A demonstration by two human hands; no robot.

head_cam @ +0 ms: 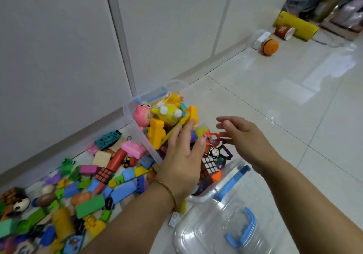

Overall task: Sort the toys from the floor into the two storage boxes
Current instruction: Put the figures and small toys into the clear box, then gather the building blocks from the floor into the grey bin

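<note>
While left hand (182,155) and right hand (241,134) hover spread, empty, over the centre storage box (130,114) | judged: level its heap (167,116) before adding lower-left floor toys (88,191).

Bare forearms (127,220) and bare hands, pretty plain really. Left hand (181,155) with a thin gold-coloured bangle (167,190) snug round the wrist; right hand (242,134) and wrist plain bare.
</note>
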